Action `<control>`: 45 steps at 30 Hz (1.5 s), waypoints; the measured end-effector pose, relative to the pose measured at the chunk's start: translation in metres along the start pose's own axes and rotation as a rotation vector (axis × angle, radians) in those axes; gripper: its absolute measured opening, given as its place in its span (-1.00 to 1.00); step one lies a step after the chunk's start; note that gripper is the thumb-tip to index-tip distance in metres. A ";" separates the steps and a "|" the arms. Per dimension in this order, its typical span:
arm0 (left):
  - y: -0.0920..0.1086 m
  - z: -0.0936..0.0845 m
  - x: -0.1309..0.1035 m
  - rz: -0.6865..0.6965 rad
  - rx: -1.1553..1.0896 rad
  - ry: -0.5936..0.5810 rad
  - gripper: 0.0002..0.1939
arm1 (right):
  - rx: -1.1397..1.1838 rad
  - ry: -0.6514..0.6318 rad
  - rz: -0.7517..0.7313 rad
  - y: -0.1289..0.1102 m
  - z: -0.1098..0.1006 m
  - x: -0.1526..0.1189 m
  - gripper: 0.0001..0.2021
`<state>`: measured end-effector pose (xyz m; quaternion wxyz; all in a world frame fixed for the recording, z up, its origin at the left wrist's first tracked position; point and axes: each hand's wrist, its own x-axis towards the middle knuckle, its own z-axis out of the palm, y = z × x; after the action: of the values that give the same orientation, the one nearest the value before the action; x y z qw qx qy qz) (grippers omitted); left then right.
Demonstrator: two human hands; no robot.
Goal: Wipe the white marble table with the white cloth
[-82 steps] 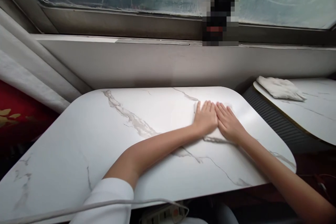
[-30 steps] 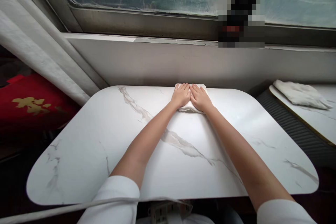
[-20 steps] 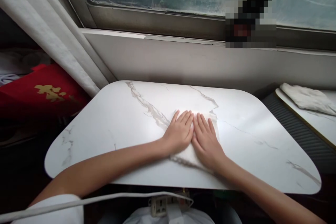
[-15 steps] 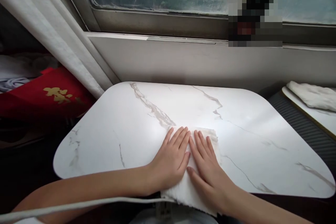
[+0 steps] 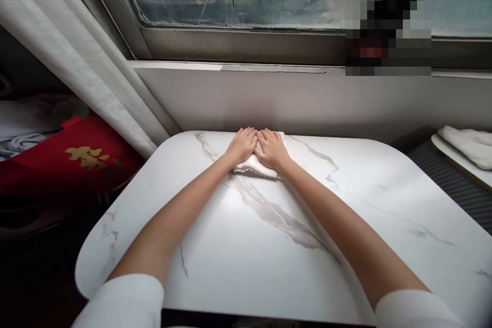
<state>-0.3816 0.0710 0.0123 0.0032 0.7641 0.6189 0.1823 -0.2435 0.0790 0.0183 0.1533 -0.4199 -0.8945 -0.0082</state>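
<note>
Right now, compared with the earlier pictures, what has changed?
The left hand and right hand have slid the white cloth from the near edge of the table to its far edge; it also lies further left than at first. Both hands are still on it, and the second cloth stays at the right.

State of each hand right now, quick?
Left hand: open, pressed flat on the white cloth.
Right hand: open, flat on the same cloth.
</note>
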 end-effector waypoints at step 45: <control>-0.105 -0.032 -0.025 -0.030 0.041 -0.066 -0.52 | 0.052 -0.022 0.007 -0.086 0.034 0.062 -0.40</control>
<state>-0.4938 0.0643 0.0110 0.0106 0.7603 0.6333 0.1443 -0.3542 0.0746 0.0128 0.1542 -0.4188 -0.8947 0.0203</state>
